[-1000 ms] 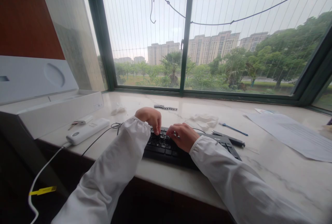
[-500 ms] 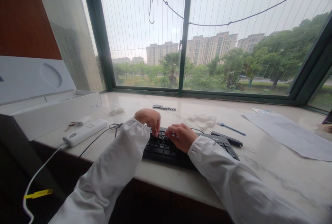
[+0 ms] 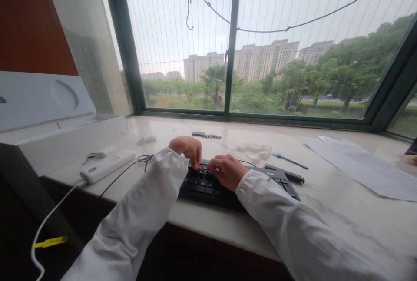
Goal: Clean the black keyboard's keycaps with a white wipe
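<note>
A black keyboard (image 3: 202, 189) lies near the front edge of the marble sill, with some caps seemingly off its middle keys. Over its upper left part, my left hand (image 3: 187, 148) bends down from the wrist, fingertips pinched together at the keys. Whatever they may hold is too small to make out. My right hand (image 3: 230, 171) rests on the middle of the keyboard, its fingers curled and thumb close to them near the left fingertips. Anything between those fingers is hidden. Behind the keyboard lies a line of small dark pieces (image 3: 206, 135), perhaps keycaps.
Right of the keyboard are a dark pen-like tool (image 3: 286, 174), a blue stick (image 3: 291, 161) and paper sheets (image 3: 365, 168). Crumpled tissue (image 3: 254, 153) lies behind. On the left are a white power bank (image 3: 107, 166), a cable (image 3: 117, 178) and an open white box (image 3: 74, 137).
Both hands keep nearly the same place on the keyboard. Only slight finger movement and a small shift of the camera view show.
</note>
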{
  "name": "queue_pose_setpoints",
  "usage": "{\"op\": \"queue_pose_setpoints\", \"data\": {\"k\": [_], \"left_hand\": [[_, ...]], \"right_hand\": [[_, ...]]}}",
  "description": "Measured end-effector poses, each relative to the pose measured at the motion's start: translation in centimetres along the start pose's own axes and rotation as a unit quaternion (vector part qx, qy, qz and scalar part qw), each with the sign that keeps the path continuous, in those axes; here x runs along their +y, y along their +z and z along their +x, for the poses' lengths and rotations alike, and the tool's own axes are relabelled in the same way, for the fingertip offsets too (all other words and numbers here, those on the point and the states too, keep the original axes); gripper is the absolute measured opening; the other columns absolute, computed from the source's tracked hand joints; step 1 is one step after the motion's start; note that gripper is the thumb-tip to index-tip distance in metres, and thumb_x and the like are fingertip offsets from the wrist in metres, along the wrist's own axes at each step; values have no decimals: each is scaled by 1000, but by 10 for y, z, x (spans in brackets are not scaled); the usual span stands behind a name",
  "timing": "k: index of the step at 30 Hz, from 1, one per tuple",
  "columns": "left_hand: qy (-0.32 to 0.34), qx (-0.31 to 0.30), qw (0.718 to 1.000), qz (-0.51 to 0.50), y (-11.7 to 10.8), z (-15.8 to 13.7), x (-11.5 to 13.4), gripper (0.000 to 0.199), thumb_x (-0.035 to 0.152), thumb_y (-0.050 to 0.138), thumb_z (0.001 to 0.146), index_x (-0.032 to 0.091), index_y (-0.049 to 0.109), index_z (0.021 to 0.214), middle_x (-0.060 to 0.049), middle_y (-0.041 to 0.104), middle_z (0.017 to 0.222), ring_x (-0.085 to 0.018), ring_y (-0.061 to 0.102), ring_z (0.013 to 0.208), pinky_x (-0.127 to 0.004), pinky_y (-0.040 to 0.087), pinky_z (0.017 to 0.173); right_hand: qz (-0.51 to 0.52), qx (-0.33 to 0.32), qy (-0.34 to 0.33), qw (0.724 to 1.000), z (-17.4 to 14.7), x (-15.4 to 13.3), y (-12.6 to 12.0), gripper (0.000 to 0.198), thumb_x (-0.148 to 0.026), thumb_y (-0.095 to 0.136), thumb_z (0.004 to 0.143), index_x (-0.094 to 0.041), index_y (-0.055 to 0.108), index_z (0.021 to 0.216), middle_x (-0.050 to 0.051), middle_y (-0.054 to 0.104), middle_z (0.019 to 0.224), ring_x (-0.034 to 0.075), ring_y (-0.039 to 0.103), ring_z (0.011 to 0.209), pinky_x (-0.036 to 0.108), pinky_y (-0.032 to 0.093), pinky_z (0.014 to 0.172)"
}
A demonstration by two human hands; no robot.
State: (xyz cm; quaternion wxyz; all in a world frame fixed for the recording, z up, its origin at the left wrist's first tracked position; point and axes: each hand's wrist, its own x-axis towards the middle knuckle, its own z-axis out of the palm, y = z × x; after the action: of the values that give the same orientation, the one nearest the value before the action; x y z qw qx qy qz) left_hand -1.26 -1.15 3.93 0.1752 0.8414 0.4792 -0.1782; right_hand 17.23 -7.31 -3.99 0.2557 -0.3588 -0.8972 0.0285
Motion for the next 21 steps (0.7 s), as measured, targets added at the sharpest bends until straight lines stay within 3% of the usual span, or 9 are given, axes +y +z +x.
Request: {"op": "queue_pose_setpoints", "data": {"k": [16, 21], "left_hand": [[-5, 15, 1000, -6, 1, 1, 5, 29, 27, 85, 55, 18, 74, 81, -2, 72, 83, -16, 61, 74, -26, 45, 69], [-1, 5, 1000, -23, 0, 2, 3, 37, 30, 86, 52, 17, 73, 83, -4, 71, 82, -17, 63, 75, -26, 46, 67]], "right_hand": [[-6, -4, 3, 1000, 0, -1, 0, 17, -14, 57, 82, -23, 70, 89, 1, 70, 86, 13, 62, 76, 29, 39, 79], [-6, -6, 3, 1000, 0, -1, -1, 17, -14, 57, 82, -23, 70, 89, 1, 70, 87, 14, 62, 77, 29, 39, 79]]}}
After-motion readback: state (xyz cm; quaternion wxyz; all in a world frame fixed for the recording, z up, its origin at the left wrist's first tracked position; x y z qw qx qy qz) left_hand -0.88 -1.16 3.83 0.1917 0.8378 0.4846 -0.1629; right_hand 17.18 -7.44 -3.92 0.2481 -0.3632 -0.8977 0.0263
